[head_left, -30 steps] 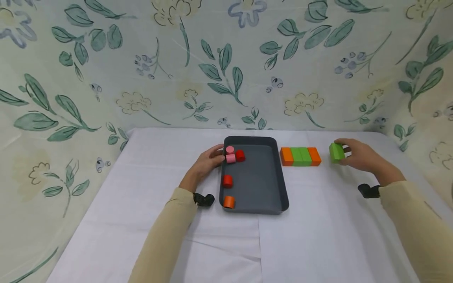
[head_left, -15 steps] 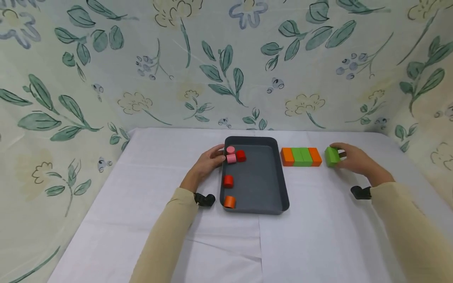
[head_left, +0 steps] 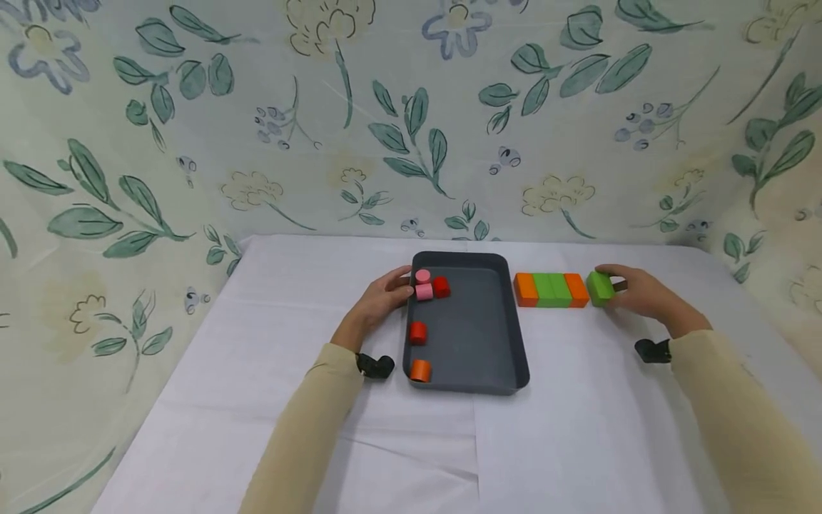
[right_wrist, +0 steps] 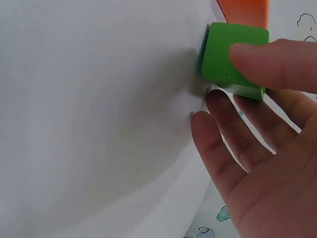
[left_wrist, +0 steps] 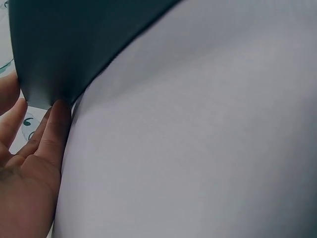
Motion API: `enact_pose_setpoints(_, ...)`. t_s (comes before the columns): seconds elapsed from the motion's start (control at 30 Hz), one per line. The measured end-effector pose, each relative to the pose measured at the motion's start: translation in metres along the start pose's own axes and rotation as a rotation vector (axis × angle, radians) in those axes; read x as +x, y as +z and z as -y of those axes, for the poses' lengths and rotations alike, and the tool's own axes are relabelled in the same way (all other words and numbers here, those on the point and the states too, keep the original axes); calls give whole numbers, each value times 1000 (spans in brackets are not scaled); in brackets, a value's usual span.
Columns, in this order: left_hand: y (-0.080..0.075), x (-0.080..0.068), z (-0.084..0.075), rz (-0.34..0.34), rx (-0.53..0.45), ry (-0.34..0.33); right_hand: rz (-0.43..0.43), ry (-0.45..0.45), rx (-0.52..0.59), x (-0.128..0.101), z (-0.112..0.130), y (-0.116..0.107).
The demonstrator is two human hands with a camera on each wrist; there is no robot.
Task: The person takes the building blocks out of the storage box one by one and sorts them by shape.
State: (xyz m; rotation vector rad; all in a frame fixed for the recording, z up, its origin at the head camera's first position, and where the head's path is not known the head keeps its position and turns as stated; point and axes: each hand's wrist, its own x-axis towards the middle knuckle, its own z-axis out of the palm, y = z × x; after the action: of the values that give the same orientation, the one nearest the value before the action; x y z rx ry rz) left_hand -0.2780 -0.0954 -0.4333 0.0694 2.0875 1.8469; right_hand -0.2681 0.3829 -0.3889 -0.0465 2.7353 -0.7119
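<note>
1. I see the green block [head_left: 601, 288] as matt, smooth painted wood.
2. The tray [head_left: 478, 339] looks like dark matt plastic to me.
3. The tablecloth [head_left: 308, 300] is white, faintly creased cloth.
4. My sleeves [head_left: 302, 435] look like soft beige fabric.

A cloth-covered table, boxed in by flowered fabric.

The table [head_left: 193, 428] wears a white cloth, creased across the near edge, and it lies flat under soft, even light. Behind and on both sides hangs a pale backdrop [head_left: 411, 143] printed with green leaves, blue blossoms and faint yellow flowers, folding inward at the corners and meeting the table's far edge.
</note>
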Motion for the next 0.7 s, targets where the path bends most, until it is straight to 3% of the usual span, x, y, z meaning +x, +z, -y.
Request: enact_pose_setpoints(0.7,-1,0,1,0,0,6,46,-4,12,8,3,7)
